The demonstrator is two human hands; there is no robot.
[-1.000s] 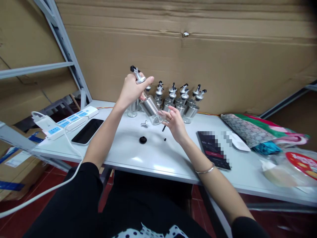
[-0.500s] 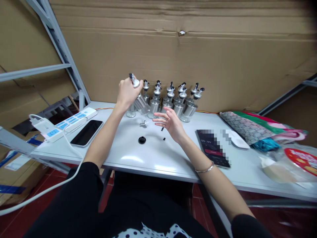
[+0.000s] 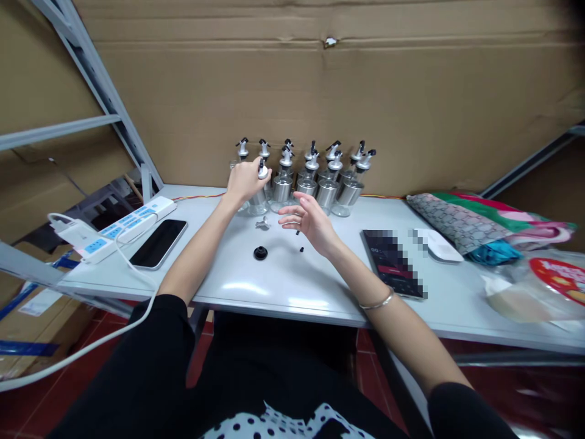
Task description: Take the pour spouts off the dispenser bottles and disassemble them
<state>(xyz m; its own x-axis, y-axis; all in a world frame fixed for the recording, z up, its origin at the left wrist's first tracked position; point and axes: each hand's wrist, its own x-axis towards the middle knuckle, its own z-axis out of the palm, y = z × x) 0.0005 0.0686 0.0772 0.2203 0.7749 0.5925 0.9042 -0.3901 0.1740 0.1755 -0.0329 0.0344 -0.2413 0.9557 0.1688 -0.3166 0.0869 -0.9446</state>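
Dispenser bottle [image 3: 258,196] upright inside left hand [image 3: 245,180] grip.

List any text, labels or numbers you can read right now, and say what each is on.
No text can be read.
Pixelated phone: screen content blurred out, unreadable.
Red round label on the plastic bag: light lettering, too blurred to read.
Power strip: blue sockets only, no legible marking.
Dark phone: screen off, nothing shown.
Dispenser bottles: no visible labels.
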